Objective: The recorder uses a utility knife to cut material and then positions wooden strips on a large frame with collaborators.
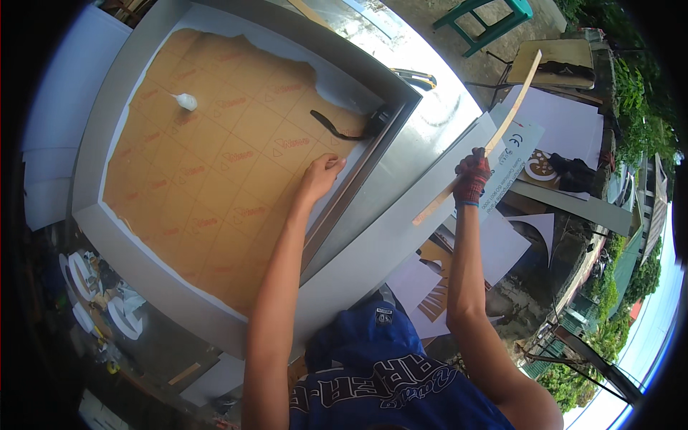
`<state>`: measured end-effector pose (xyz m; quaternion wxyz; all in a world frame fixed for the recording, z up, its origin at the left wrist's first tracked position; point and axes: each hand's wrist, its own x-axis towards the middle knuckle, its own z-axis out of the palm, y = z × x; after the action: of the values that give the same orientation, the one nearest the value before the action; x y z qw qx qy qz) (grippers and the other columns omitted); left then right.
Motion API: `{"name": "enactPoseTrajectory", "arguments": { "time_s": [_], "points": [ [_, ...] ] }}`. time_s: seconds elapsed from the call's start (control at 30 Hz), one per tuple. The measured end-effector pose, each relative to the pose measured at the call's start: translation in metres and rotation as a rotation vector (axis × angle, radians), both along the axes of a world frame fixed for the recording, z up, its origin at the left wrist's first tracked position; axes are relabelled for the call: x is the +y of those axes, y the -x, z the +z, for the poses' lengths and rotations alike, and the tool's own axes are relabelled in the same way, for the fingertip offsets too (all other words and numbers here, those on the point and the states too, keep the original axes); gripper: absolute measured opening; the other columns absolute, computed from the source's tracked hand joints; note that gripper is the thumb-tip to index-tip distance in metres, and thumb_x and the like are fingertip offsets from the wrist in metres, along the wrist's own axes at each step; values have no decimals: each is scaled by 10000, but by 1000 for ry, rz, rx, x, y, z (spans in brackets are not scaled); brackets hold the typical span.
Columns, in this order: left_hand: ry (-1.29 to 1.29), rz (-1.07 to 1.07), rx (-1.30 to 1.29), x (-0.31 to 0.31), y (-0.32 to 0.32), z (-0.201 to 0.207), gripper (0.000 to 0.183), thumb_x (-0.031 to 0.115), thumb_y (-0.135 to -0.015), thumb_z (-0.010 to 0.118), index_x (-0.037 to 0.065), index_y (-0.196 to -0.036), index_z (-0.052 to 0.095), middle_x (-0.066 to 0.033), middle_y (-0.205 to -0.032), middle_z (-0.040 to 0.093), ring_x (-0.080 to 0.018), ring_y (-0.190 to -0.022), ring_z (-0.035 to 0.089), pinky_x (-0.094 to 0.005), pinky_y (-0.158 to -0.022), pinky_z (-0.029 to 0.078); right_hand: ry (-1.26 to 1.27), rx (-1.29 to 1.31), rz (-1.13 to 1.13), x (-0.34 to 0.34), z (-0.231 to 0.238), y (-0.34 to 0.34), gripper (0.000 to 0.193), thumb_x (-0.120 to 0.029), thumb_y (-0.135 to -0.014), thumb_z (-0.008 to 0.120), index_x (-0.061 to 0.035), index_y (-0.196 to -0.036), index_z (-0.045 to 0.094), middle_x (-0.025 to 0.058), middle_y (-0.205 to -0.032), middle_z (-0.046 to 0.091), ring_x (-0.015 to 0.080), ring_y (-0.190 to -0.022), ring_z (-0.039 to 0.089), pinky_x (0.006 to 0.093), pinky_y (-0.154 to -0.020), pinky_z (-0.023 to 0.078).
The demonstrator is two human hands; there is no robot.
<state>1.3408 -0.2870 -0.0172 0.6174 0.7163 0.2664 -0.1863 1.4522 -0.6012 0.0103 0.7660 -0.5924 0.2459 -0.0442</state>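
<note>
My right hand [473, 175], in a dark red and grey knit work glove, grips a long, thin, light wooden strip [517, 99]. The strip slants from the grey panel edge up toward the far right. My bare left hand [322, 175] is over the right side of a large shallow grey tray-like frame [161, 276], its fingers curled in. Whatever those fingers may hold is hidden. Brown printed paper with a torn edge [236, 154] covers most of the frame's floor. On it lie a small white bottle with a thin nozzle [186, 102] and a black strap or cord [333, 127].
A yellow and black utility knife [416, 79] rests on the shiny metal tabletop [437, 107] beyond the frame. Flat panels [502, 236] and cut white pieces lie at the right. A green stool [487, 25] and a chair [552, 63] stand farther off. White cutouts [125, 319] lie at lower left.
</note>
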Motion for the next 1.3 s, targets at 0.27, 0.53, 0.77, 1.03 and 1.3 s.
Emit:
{"name": "enactPoseTrajectory", "arguments": {
  "time_s": [0.27, 0.53, 0.77, 1.03, 1.3],
  "points": [
    [111, 19, -74, -58, -120, 13, 748, 479, -794, 671, -31, -1303, 473, -189, -1283, 525, -237, -1095, 552, -362, -910, 445, 507, 244, -89, 21, -76, 79, 236, -275, -821, 684, -81, -814, 549, -19, -608, 436, 120, -490, 379, 298, -461, 329],
    [40, 161, 88, -54, -128, 37, 510, 294, -714, 724, -19, -1108, 641, -152, -1011, 650, -236, -900, 628, -350, -650, 543, 315, 418, -91, 20, -62, 79, 261, -318, -861, 624, -92, -787, 516, -20, -592, 445, 107, -461, 412, 283, -416, 348],
    [-99, 373, -27, -38, -110, 30, 428, 311, -735, 703, -14, -1012, 680, -125, -839, 647, -212, -714, 634, -358, -491, 499, 410, 376, -53, 28, -60, 85, 230, -270, -893, 591, -76, -793, 519, -8, -582, 459, 113, -451, 420, 288, -402, 342],
    [-660, -73, -670, -59, -107, 38, 285, 130, -869, 591, 8, -1125, 617, -181, -1090, 608, -368, -1002, 579, -397, -844, 461, 524, 336, -77, 25, -72, 87, 229, -251, -906, 584, -37, -832, 551, 0, -594, 482, 115, -482, 408, 304, -455, 354],
    [-258, -247, -244, -80, -135, 30, 334, 227, -898, 531, -19, -1110, 611, -289, -1049, 601, -440, -1039, 554, -452, -876, 445, 476, 413, -75, 28, -56, 84, 244, -255, -911, 582, -31, -822, 538, -4, -586, 463, 105, -502, 407, 298, -471, 346]
  ]
}}
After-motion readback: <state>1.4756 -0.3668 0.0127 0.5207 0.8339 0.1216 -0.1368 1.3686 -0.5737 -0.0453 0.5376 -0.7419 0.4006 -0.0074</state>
